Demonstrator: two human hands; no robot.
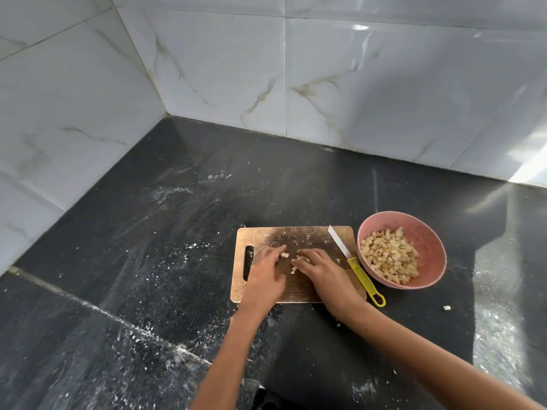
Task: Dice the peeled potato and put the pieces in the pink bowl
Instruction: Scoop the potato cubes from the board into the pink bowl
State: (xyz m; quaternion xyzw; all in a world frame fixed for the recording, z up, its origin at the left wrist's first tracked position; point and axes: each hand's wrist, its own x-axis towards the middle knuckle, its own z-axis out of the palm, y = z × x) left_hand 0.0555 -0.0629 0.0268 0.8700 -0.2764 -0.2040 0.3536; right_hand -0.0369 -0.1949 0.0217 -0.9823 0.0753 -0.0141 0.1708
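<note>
Both hands on board (pixel 296 288): left hand (pixel 265 275) fingers flat, released; right hand (pixel 321 272) fingers curled over potato bits (pixel 296 261). Knife (pixel 352 261) just right of right fingers, bowl (pixel 429 250) beyond.

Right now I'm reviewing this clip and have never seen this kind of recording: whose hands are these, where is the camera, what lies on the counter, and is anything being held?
There is no machine here: a person works with bare hands, and the single picture comes from a wide-angle camera worn on their head, looking forward and down. On the dark counter lies a wooden cutting board. The left hand and right hand both rest on it, gathering a few small potato pieces between them. The left hand's fingers look fairly straight; the right hand's fingers curl around some pieces. A knife with a white blade and yellow handle lies on the board's right edge; nobody holds it. To the right of the board stands the pink bowl, already holding many diced pieces. One stray piece lies on the counter nearer the camera than the bowl.
</note>
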